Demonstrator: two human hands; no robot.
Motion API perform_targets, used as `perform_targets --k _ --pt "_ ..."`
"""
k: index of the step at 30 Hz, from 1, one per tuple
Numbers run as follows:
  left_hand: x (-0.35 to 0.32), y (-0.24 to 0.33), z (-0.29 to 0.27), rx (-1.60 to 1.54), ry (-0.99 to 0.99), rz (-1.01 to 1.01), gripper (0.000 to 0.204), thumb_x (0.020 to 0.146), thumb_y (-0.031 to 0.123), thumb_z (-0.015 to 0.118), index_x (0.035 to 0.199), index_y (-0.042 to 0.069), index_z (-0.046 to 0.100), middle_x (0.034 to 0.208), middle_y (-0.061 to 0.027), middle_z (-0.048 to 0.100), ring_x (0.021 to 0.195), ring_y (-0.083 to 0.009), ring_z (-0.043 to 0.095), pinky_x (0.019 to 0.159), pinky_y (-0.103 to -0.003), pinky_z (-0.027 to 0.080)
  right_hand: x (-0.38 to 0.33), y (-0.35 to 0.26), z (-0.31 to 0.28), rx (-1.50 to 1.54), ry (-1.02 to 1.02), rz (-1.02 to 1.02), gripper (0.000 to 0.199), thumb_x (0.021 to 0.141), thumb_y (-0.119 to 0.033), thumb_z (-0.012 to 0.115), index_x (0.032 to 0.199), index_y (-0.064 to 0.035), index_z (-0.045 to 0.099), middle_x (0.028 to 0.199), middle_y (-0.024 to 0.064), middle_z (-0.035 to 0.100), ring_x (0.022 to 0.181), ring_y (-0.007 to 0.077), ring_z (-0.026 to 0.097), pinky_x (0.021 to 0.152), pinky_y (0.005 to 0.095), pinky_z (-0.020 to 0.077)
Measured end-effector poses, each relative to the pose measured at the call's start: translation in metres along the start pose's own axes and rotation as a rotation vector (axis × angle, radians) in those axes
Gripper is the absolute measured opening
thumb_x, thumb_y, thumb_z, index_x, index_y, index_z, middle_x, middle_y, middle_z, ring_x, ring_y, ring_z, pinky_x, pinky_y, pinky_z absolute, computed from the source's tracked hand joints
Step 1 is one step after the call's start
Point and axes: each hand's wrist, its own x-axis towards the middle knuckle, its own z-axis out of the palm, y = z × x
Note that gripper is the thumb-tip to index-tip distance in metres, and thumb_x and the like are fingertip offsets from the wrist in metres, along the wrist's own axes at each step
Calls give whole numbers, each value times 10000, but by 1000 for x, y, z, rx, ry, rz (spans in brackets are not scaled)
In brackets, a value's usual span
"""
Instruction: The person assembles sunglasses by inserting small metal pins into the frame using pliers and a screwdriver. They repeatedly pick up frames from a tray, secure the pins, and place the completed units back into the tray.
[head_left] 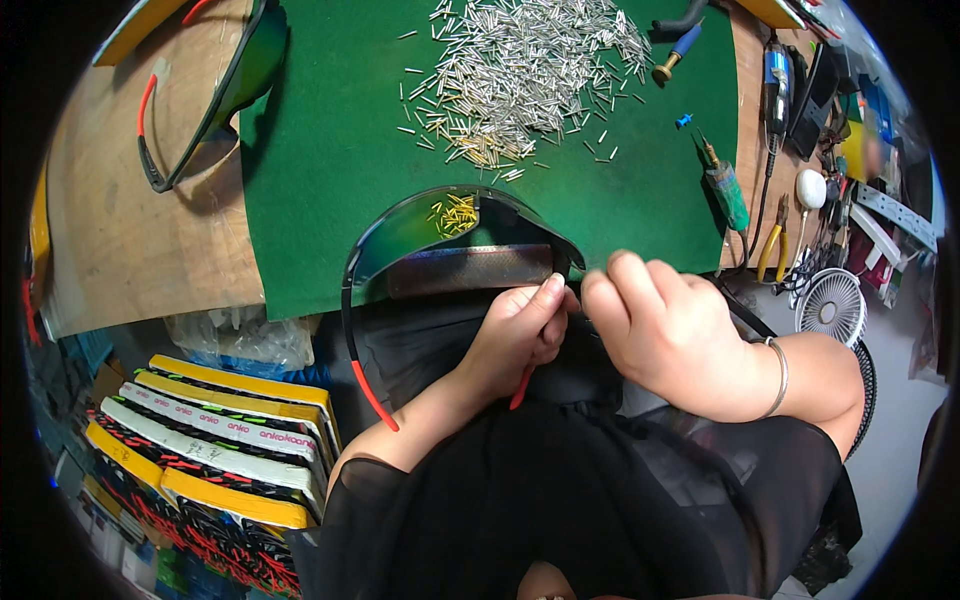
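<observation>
A pair of wraparound shield glasses (352, 290) with a black frame, tinted lens and red temple tips lies at the near table edge. My left hand (525, 335) is closed around its right-hand temple, near the hinge, with the thumb on top. Just right of that hinge hovers my right hand (680, 335), its fingers curled together and slightly blurred. Whatever they pinch, if anything, is hidden. Several small brass-coloured pins (455, 215) show through the lens. Behind the glasses' front lies a dark, worn bar (470, 270) at the table edge.
A big heap of silvery pins (540, 75) covers the far middle of the green mat (330, 150). More shield glasses (235, 95) stand far left. To the right are a blue-handled tool (685, 45), a green-handled tool (728, 190), pliers (773, 240) and a fan (832, 305). Boxed glasses (220, 430) fill the lower left.
</observation>
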Motion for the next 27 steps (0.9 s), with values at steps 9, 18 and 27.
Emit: perform_targets --k 9,18,27 --pt "7 -18 2 -21 23 131 330 937 317 401 776 44 494 523 37 369 430 -48 332 398 -189 258 -3 -9 -2 -164 -87 -38 213 657 -110 569 813 36 564 616 5 428 469 74 434 356 193 334" --pt "10 -16 8 -65 94 114 298 938 312 394 789 67 475 555 42 366 447 -47 318 408 -190 254 4 -8 -8 -149 -150 -3 209 637 -135 554 785 12 538 627 18 424 499 94 465 391 197 393" --pt "8 -13 5 -78 29 74 315 945 313 378 798 54 480 536 38 364 442 -45 318 408 -189 248 5 4 -3 -90 -29 -187 206 643 -122 564 804 6 561 674 38 477 487 83 434 371 188 330"
